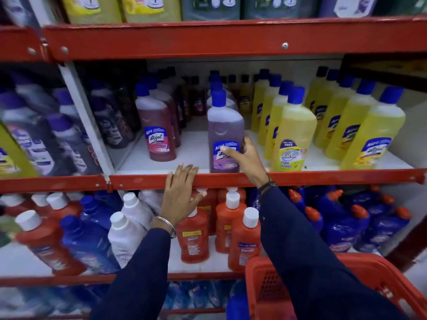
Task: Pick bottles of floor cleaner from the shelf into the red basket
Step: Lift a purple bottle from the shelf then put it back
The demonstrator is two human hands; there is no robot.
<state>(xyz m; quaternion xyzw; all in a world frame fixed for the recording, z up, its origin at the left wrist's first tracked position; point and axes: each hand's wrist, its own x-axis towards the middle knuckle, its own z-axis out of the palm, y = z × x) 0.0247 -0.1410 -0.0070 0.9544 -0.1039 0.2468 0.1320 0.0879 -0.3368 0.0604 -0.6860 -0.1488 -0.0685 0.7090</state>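
A purple floor cleaner bottle (225,125) with a blue cap stands at the front edge of the middle shelf (300,177). My right hand (246,155) is wrapped around its lower right side, thumb across the label. My left hand (179,197) rests flat on the shelf's red front rail, fingers spread, holding nothing. The red basket (360,271) hangs at the lower right, partly hidden behind my right sleeve. A reddish bottle (156,130) stands to the left and yellow bottles (293,135) stand to the right on the same shelf.
Orange bottles with white caps (245,241) and blue bottles (342,222) fill the lower shelf. Dark bottles (46,135) crowd the left bay. A red upper shelf rail (208,40) runs overhead. Bare white shelf surface (191,153) lies between the reddish and purple bottles.
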